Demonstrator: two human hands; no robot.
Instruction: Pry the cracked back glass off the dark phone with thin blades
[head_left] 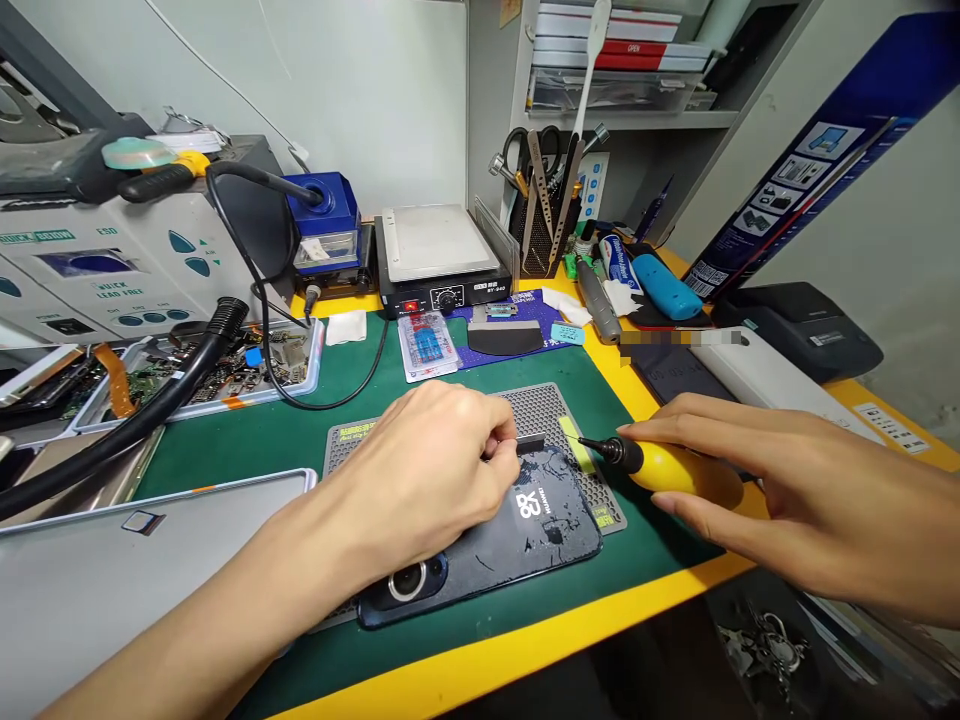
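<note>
A dark phone (487, 545) with a scratched, worn back lies face down on a grey perforated pad (544, 405). Its round camera ring shows at the near left corner. Over the phone's far edge, my left hand (442, 465) pinches a thin dark flat strip (532, 443); the fingers hide its other end. To the right of the phone, my right hand (787, 500) is wrapped around a yellow bulb-shaped tool (686, 478). This tool has a black collar and a thin needle-like tip that points left, just off the phone.
Behind stand a heating plate (442, 245), a blue soldering-iron holder (326, 215) and a black mesh tool cup (544, 230). A hot-air station (135, 260) and a tray of circuit boards (292, 365) are at left. A black hose (150, 415) crosses the left side.
</note>
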